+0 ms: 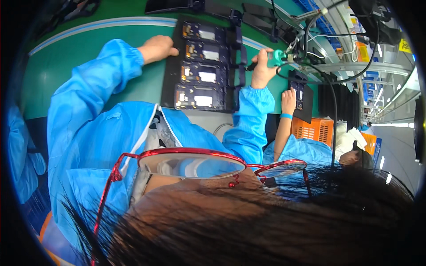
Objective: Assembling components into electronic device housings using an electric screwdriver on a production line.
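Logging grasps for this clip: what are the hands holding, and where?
Right hand grips the teal electric screwdriver around its body. Left hand holds nothing, resting on the black tray edge.

An orange crate (313, 129) stood at the near edge of the green conveyor belt (66, 66). Beside the crate, a co-worker's hand (288, 101) rested on a separate black fixture (306, 99). Red-framed glasses (191, 162) hung nearer than the crate.

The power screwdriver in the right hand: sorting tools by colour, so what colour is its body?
Teal green, on the screwdriver in the right hand; head view.
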`<state>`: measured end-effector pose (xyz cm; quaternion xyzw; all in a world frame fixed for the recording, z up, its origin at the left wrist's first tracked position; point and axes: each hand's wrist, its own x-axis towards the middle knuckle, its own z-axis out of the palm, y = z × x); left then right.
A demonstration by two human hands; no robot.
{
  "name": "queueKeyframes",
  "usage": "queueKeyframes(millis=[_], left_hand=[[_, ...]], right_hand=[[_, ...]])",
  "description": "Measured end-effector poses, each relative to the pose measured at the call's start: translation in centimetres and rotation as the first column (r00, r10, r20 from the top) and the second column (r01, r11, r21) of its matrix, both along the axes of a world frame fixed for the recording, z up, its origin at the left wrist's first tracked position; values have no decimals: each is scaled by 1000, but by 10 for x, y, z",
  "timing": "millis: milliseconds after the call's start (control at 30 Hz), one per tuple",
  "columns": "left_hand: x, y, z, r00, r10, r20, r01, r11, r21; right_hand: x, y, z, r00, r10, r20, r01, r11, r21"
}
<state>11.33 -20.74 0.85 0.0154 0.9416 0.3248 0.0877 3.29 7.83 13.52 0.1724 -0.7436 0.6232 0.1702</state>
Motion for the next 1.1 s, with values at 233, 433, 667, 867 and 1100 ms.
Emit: queueKeyframes(millis=[233,433,667,867,1100], left_hand=[[34,-68,57,996,-73,-55,84,968,236],[56,-185,98,781,-271,562,-468,343,815],[81,-168,74,796,-340,500,-549,-58,834],[129,-216,89,870,-285,403,-461,-181,869],[173,-229,74,897,-95,431,-440,-281,853]], right_hand=[[36,-110,93,971,-171,-168,226,887,402],[119,-242,166,962,-232,-145,267,913,309],[104,-248,125,961,194,196,-70,859,-507],[140,-359,106,865,425,266,-217,796,-566],[160,-397,54,804,562,193,-396,750,-530]])
